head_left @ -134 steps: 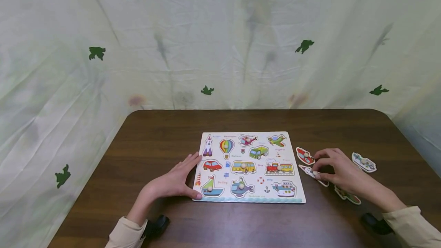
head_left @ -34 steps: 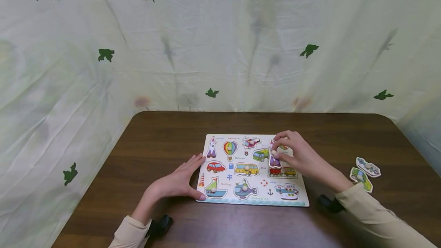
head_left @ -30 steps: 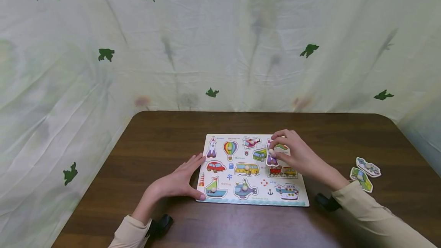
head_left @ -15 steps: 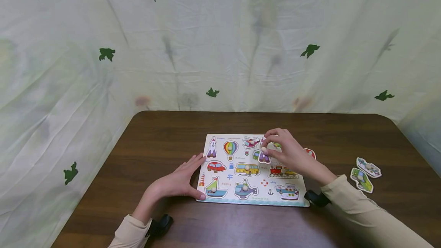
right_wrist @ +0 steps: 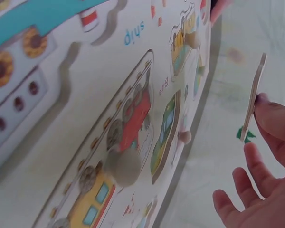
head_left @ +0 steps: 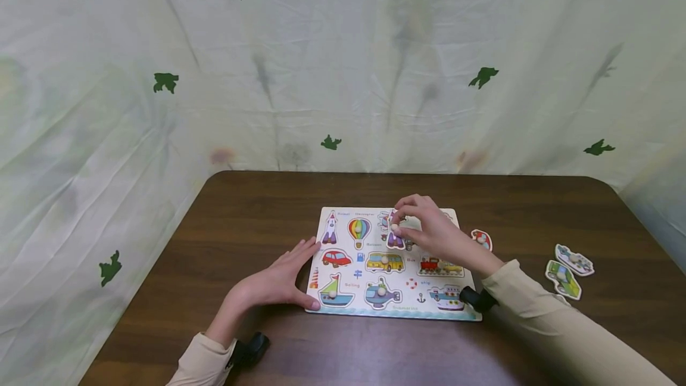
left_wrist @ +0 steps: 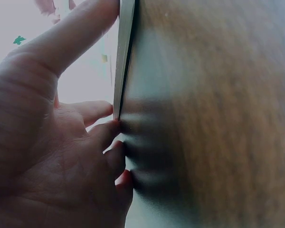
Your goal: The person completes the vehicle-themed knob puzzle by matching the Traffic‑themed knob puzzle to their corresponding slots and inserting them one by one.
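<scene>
My right hand (head_left: 431, 232) pinches the small knob of a wooden rocket puzzle piece (head_left: 395, 241), upright over the top middle of the white vehicle puzzle board (head_left: 351, 309). In the right wrist view the rocket piece (right_wrist: 255, 92) shows edge-on, standing off from the board. It overlaps the helicopter picture in the head view. A printed rocket shape (head_left: 330, 230) is at the board's upper left. My left hand (head_left: 270, 282) rests along the board's left edge, thumb at the lower left corner, fingers extended; the left wrist view shows its fingertips against that edge.
Knobbed pieces such as the bus (head_left: 384, 262) and balloon (head_left: 358, 229) sit in the board. Right of it lie a red piece (head_left: 483, 237), a green piece (head_left: 563, 279) and a blue-and-white piece (head_left: 574, 260). A pale leaf-patterned curtain (head_left: 348, 76) hangs behind the brown table (head_left: 268, 201).
My right hand picked the rocket piece up from the table right of the board, carried it over the board and moved on leftward with it. The left hand stays at the board's edge.
</scene>
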Tool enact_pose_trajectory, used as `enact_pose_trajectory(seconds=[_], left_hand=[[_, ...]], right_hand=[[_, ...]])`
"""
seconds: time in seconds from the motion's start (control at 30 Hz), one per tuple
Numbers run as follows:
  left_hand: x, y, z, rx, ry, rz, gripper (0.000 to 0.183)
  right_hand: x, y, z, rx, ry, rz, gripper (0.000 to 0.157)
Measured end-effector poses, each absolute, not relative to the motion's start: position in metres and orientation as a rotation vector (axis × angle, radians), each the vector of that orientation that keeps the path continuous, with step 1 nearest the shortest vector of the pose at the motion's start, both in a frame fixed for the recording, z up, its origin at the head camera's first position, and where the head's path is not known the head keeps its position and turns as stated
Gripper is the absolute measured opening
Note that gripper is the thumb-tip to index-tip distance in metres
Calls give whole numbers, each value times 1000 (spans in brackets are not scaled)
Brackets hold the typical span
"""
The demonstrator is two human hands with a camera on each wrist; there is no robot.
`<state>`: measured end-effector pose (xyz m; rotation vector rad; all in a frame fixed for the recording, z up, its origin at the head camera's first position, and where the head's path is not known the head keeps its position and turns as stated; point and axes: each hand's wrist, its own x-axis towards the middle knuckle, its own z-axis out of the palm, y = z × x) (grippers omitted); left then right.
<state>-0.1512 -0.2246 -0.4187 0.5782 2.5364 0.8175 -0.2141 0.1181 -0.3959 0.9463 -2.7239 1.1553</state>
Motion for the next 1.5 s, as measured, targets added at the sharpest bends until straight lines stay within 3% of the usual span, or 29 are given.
enact_pose_trajectory(seconds=[1.5], left_hand=[[-152, -225, -418, 565, 2527, 801, 114]], right_hand=[[-248, 17, -403, 904, -2860, 1255, 4]])
